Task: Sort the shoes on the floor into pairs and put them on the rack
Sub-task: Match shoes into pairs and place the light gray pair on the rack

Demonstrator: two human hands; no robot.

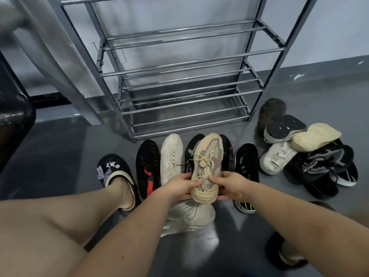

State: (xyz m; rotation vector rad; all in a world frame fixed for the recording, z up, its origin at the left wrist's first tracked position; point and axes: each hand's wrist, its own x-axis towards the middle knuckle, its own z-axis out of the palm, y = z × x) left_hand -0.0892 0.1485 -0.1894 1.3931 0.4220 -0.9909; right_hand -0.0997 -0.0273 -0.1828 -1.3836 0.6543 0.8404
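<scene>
Two hands (179,183) (229,184), one beige sneaker (207,156)

A tan knit sneaker (207,166) is held at its heel, toe pointing toward the grey metal rack (179,76), whose rail shelves hold nothing. A row of shoes lies on the floor before it: a black-and-red sneaker (147,166), a cream sneaker (171,156), a black-and-green one (246,166). More shoes sit heaped at the right (303,148).
</scene>
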